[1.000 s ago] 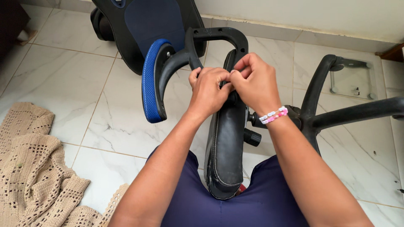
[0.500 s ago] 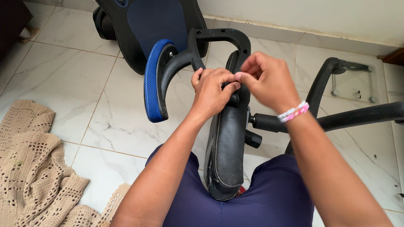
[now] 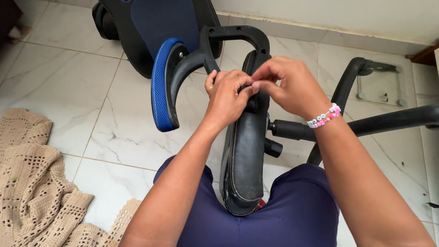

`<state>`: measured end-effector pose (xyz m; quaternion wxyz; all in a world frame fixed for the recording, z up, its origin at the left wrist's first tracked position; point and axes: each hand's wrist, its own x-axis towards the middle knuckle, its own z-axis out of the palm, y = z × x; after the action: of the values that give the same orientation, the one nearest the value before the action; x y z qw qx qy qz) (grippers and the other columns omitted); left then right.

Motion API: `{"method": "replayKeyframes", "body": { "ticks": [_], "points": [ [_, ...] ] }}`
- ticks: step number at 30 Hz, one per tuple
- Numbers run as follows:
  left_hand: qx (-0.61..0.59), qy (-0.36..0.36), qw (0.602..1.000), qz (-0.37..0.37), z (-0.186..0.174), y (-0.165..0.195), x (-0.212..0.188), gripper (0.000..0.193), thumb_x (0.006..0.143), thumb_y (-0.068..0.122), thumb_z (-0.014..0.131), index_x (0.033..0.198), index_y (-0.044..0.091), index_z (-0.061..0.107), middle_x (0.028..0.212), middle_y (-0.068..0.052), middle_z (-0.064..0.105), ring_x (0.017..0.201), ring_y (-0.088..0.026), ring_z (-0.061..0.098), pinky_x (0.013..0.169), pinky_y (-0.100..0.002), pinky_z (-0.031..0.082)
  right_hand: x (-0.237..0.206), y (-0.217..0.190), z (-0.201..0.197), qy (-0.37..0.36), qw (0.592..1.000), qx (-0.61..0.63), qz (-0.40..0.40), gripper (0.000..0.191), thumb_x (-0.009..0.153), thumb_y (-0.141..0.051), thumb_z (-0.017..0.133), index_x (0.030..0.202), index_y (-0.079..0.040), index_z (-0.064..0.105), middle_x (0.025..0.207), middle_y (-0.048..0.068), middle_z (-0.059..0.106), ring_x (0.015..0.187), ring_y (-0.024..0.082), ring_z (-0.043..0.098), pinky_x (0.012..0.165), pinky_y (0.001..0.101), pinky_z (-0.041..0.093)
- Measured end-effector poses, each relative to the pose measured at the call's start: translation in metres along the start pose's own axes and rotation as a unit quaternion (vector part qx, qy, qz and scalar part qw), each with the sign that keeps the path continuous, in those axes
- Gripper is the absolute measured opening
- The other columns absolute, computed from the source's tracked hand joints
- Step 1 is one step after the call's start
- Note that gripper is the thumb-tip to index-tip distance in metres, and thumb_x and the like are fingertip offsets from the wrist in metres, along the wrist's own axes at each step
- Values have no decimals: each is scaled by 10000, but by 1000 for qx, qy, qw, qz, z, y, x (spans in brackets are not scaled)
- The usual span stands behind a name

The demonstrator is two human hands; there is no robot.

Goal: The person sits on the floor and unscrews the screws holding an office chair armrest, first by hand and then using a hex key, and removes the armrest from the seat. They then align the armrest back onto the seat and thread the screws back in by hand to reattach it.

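Observation:
A black office-chair seat (image 3: pixel 244 160) stands on edge between my knees, its padded rim facing me. My left hand (image 3: pixel 226 98) and my right hand (image 3: pixel 292 84) meet at the top of the seat, fingertips pinched together on something too small to make out, right where the black armrest bracket (image 3: pixel 235 34) joins it. A blue-padded armrest (image 3: pixel 161 84) curves off to the left of my left hand. A beaded bracelet (image 3: pixel 323 116) circles my right wrist.
The chair's black star base (image 3: pixel 366 123) with its gas cylinder juts out to the right. A blue and black chair back (image 3: pixel 155 23) lies on the white tile floor behind. A beige crochet cloth (image 3: pixel 34 183) lies at the left. A glass scale (image 3: pixel 382 84) sits at far right.
Both hands have stayed at the top of the seat, the fingers shifting slightly. The view has drifted, so the chair base sits a bit lower and more to the right.

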<state>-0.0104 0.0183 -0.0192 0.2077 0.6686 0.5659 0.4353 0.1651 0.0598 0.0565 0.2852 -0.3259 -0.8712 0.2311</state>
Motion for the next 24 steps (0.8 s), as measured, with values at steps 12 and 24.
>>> {"method": "replayKeyframes", "body": {
  "ticks": [12, 24],
  "points": [
    [7, 42, 999, -26, 2, 9, 0, 177, 850, 308, 772, 916, 148, 735, 896, 42, 696, 1070, -188, 604, 1158, -487, 194, 7, -5, 12, 0, 976, 43, 215, 225, 918, -244, 771, 984, -29, 747, 754, 60, 737, 675, 130, 681, 597, 279, 524],
    [-7, 12, 1000, 7, 1, 4, 2, 133, 909, 267, 690, 915, 175, 786, 955, 70, 704, 1067, -178, 580, 1155, -470, 135, 0, -4, -2, -10, 1000, -17, -5, 128, 916, -70, 757, 1043, -60, 770, 933, 79, 747, 818, 197, 706, 722, 307, 546]
  ]
}}
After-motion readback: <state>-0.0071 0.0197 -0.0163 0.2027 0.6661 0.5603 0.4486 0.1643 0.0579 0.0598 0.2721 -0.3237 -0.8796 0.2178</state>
